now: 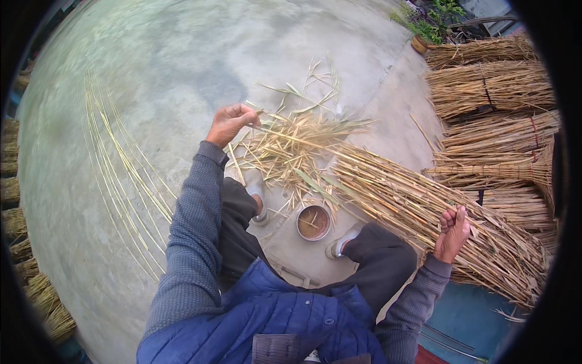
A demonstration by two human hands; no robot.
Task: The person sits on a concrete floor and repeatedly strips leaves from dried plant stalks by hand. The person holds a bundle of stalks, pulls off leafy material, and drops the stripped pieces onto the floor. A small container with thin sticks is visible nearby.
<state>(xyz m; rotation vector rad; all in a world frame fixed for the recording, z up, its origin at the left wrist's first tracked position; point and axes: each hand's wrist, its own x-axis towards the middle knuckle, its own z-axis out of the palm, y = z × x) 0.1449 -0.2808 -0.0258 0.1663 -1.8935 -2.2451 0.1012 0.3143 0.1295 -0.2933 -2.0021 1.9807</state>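
Note:
My left hand (231,124) pinches the end of a long, dry reed stalk (297,139). The stalk slants away to the right, toward a large pile of straw-coloured reeds (400,188). Over that pile is my right hand (451,235), its fingers curled in and thumb up; what they grip is hidden. Beneath the left hand's stalk lies a heap of short cut pieces and dry leaves (282,148) on the floor. A small round bowl (299,230) with brownish contents and a few bits of stalk sits between my feet.
Several tied reed bundles (494,91) are stacked along the right side, below a green plant (438,24). Thin pale stalks (118,151) lie spread on the concrete floor (157,60) at left. More bundles (51,309) line the far left edge. A blue surface (473,315) shows at lower right.

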